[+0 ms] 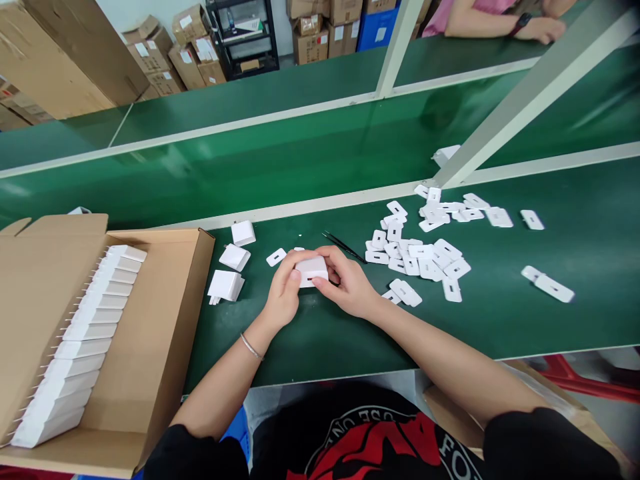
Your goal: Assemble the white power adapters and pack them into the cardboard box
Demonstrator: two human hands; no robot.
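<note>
Both of my hands grip one white charger (311,270) above the green table, its slotted end turned toward me. My left hand (285,293) wraps its left side, thumb on the near edge. My right hand (347,283) closes round its right side, with the thumb by the slot. Black tweezers (345,247) lie just beyond my right hand. A loose white slotted plate (276,257) lies beyond my left hand. Several similar white plates (420,257) are heaped to the right. On the left stand three white chargers (226,285), near the cardboard box.
An open cardboard box (165,373) at the left holds a row of white chargers (80,340). A pale metal post (530,87) rises from the table's back rail. Across the green divider (250,173), another person's arm (480,23) rests on a table. Cartons (190,47) are stacked behind.
</note>
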